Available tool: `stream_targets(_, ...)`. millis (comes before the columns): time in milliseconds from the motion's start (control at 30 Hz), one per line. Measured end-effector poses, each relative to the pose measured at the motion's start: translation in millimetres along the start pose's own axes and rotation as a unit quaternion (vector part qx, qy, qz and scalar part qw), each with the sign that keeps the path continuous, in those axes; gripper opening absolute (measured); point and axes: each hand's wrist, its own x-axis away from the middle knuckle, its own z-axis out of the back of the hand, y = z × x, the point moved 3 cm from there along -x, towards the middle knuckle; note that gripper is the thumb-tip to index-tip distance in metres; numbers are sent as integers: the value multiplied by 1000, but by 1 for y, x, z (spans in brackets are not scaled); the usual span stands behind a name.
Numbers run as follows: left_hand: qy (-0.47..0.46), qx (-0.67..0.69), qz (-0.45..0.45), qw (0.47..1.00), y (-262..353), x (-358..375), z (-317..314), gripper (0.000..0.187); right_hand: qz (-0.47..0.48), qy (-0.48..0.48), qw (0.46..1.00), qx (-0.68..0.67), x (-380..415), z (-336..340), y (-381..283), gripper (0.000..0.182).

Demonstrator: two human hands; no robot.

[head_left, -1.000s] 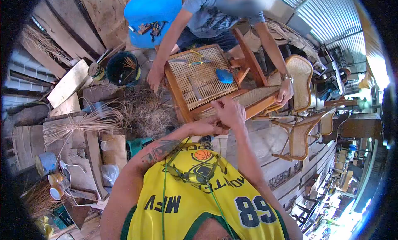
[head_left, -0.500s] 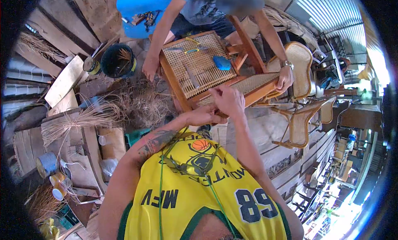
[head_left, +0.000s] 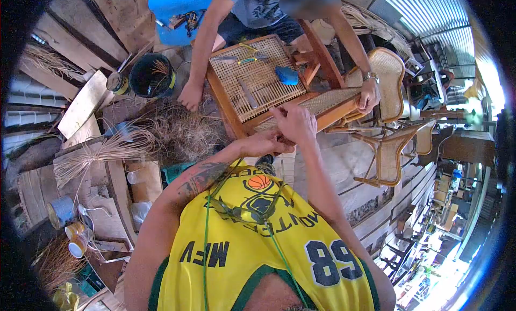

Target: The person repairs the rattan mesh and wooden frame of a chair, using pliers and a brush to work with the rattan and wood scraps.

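Just above frame centre, your left hand (head_left: 262, 144) and right hand (head_left: 294, 124) meet, fingers pinched at the near rail of the cane-seat chair frame (head_left: 252, 85) (what they pinch is hidden). Beyond, a co-worker's hand (head_left: 191, 96) hangs beside it.

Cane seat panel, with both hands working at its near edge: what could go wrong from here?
The left hand and right hand crowd one spot on the wooden frame, so a cane strand could slip or snap; the strand itself is too fine to see. The blue block and tools lie loose on the woven panel and might slide if the frame tips. A co-worker's hand grips the frame's far end; any shift there could jolt the work.
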Motion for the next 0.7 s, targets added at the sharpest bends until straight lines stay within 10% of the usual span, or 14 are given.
stream_targets(700, 13, -5, -34, 999, 5, 3, -1, 37, 19, 9, 999, -39, 1, 2, 2, 31)
